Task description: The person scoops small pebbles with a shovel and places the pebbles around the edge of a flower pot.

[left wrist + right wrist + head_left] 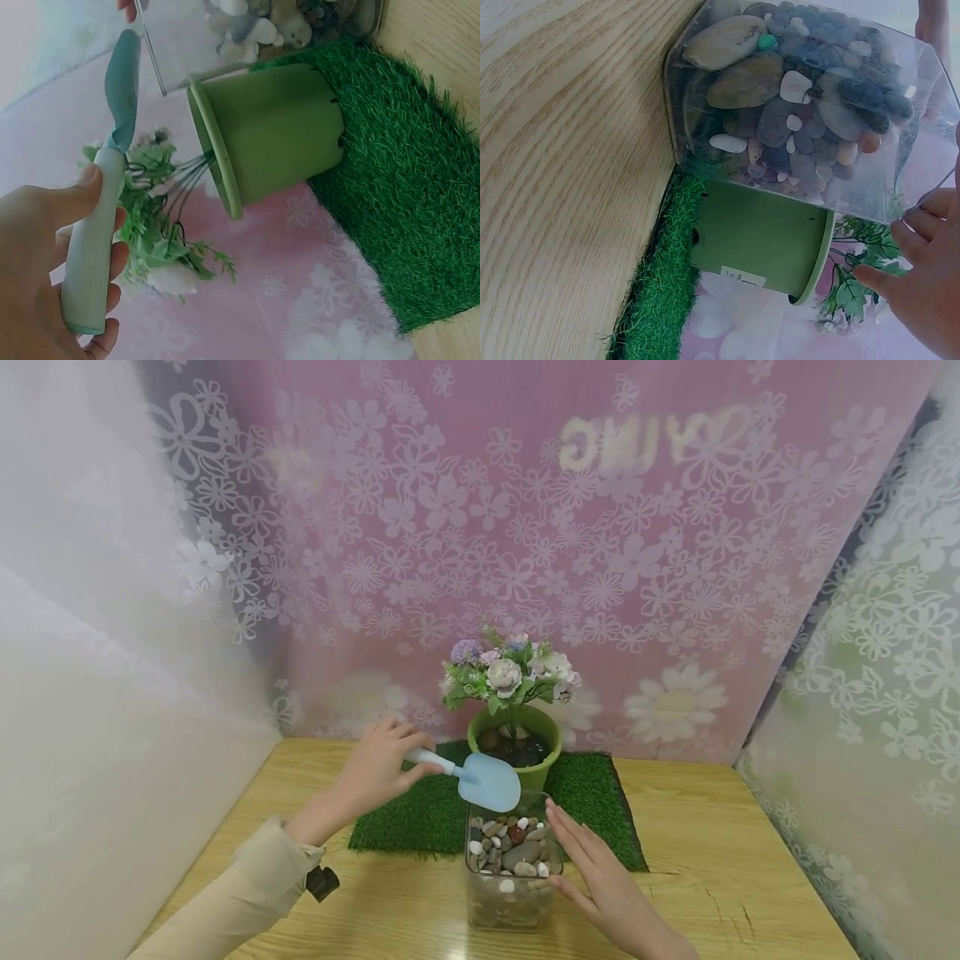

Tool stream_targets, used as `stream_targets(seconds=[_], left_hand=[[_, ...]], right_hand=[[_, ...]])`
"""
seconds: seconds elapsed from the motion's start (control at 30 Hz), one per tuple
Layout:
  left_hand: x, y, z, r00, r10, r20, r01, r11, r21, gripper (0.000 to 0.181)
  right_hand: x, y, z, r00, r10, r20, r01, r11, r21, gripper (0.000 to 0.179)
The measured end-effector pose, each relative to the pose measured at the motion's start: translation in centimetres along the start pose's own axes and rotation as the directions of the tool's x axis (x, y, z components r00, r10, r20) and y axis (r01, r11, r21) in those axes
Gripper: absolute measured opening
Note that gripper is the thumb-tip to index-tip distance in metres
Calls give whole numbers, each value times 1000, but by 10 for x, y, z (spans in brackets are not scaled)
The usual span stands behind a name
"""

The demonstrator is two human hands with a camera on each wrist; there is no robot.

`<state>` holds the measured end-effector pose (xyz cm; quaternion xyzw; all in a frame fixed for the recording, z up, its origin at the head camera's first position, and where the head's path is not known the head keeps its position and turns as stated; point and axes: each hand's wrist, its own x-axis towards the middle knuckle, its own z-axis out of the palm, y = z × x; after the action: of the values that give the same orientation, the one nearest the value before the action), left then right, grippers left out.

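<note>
My left hand (378,767) grips the white handle of a small trowel (491,782) with a light blue blade. The thumb lies along the handle in the left wrist view. The blade is held above the far side of a clear plastic container (504,914), which holds many pebbles (517,853) of mixed sizes and colours. My right hand (611,887) is at the container's right side, its fingers extended and touching near the rim (924,201). Just behind the container stands a green flowerpot (761,232) with artificial flowers (508,675) in it.
The flowerpot stands on a rectangle of artificial grass (420,814) laid on a wooden table (697,827). A pink floral curtain (487,527) hangs behind, with pale sheets on the left and right. A black band piece (322,883) is at the left cuff.
</note>
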<state>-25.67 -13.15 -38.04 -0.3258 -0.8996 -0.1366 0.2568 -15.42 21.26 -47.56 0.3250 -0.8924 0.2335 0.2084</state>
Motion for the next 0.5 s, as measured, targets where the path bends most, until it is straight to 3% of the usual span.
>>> stream_targets(seconds=[0.27, 0.5], left_hand=[[2, 15, -2, 992, 115, 41, -117, 992, 47, 27], [4, 28, -1, 968, 248, 35, -251, 952, 175, 28]], right_hand=[[0, 0, 0, 1000, -11, -12, 11, 1000, 5, 84], [0, 0, 1, 1000, -12, -8, 12, 1000, 4, 83]])
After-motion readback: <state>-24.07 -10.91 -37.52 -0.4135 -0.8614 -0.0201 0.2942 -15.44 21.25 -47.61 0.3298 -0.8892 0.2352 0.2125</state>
